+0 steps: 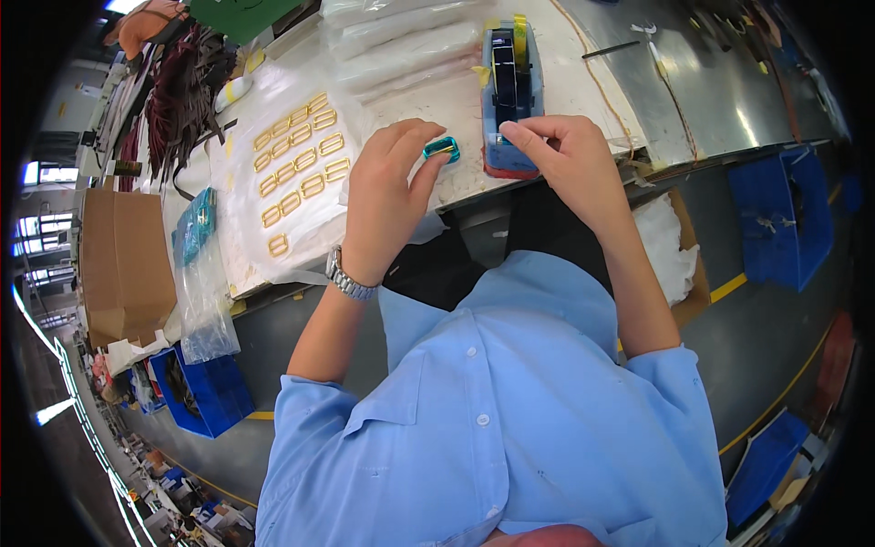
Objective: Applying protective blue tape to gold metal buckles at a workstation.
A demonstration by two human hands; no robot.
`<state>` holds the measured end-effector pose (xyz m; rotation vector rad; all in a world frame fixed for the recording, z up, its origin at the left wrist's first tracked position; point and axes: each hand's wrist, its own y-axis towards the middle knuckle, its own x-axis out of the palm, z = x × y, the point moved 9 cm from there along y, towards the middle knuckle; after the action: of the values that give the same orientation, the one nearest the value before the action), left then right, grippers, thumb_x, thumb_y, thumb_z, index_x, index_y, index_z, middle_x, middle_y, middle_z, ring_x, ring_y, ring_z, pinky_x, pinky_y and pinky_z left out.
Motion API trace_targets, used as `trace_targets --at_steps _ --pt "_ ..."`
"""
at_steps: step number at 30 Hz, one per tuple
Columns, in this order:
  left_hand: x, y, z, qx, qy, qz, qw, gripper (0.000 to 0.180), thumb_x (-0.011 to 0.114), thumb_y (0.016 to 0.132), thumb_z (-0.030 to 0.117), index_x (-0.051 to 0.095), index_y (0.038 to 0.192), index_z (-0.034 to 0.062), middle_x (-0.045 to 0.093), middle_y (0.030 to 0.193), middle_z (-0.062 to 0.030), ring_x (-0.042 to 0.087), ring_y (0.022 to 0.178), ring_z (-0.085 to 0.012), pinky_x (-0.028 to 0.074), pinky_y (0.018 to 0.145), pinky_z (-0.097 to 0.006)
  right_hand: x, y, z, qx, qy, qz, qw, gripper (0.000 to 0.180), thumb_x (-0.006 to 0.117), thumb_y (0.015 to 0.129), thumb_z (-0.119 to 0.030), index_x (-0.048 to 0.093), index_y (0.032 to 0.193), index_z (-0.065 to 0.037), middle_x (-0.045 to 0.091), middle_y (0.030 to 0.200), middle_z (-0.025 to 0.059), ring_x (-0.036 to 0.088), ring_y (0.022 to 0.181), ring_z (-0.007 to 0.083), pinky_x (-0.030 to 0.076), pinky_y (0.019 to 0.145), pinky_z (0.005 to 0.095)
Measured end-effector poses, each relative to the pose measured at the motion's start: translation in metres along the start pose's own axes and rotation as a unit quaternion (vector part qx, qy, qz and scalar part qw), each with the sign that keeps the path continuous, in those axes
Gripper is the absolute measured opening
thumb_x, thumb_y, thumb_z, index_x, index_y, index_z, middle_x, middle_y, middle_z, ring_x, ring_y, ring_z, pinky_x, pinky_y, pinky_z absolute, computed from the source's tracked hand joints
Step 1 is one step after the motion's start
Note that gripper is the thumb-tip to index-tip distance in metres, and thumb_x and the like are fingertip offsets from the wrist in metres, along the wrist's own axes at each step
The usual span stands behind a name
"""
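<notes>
My left hand (pixel 390 173), a metal watch on its wrist, pinches a slide buckle covered in teal film (pixel 442 149) between thumb and fingers. My right hand (pixel 570 164) is closed at the front end of a blue tape dispenser (pixel 524 82), thumb and forefinger together on the tape there; the tape's end is too small to make out. To the left, gold slide buckles (pixel 303 160) lie in rows on a white sheet (pixel 264 196).
Clear plastic rolls (pixel 401 46) lie at the back of the white table. A bag with teal film (pixel 193 228) hangs by its left edge, near a cardboard box (pixel 128 264). Blue bins (pixel 205 392) stand on the floor. Another person (pixel 146 27) is at the far left.
</notes>
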<state>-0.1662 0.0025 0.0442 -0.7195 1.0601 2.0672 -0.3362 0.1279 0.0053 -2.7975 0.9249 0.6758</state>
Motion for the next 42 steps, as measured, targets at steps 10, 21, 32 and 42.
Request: trace_targets --at_steps 10,21,32,42 --pt "0.001 -0.008 0.021 -0.003 -0.096 0.031 0.995 0.018 0.078 0.091 0.005 0.075 0.109 0.0035 0.074 0.114 -0.0126 0.070 0.105 -0.0342 0.056 0.091 -0.042 -0.005 -0.011 -0.029 -0.005 0.269 0.021 0.963 0.018 0.077 0.100 -0.015 0.080 0.104 0.003 0.081 0.094 0.0079 0.068 0.075 0.0073 0.051 0.067 0.0216" --pt "-0.065 -0.046 -0.012 -0.062 -0.036 0.081 0.994 0.013 0.073 0.095 -0.003 0.077 0.107 -0.0003 0.079 0.113 -0.0112 0.073 0.096 -0.0193 0.056 0.088 -0.031 0.069 -0.085 0.036 0.107 0.405 0.007 0.908 0.018 0.070 0.106 -0.017 0.074 0.104 0.001 0.081 0.097 0.0124 0.072 0.076 0.0108 0.055 0.068 0.0246" --pt "-0.170 -0.126 -0.126 -0.168 0.234 0.003 0.958 0.006 0.073 0.095 0.009 0.074 0.097 0.0030 0.074 0.091 -0.0118 0.070 0.082 -0.0299 0.055 0.076 -0.039 0.064 -0.090 0.037 0.090 0.398 0.009 0.913 0.018 0.067 0.108 -0.015 0.072 0.111 0.002 0.081 0.103 0.0147 0.072 0.079 0.0110 0.054 0.071 0.0247" --pt "-0.143 -0.136 -0.123 -0.089 0.286 -0.112 0.948 0.014 0.070 0.088 -0.002 0.066 0.100 0.0031 0.068 0.095 -0.0135 0.065 0.092 -0.0332 0.054 0.081 -0.044 0.068 -0.088 0.028 0.070 0.414 -0.008 0.908 0.017 0.063 0.110 -0.011 0.068 0.114 0.005 0.080 0.109 0.0180 0.075 0.087 0.0143 0.059 0.077 0.0268"
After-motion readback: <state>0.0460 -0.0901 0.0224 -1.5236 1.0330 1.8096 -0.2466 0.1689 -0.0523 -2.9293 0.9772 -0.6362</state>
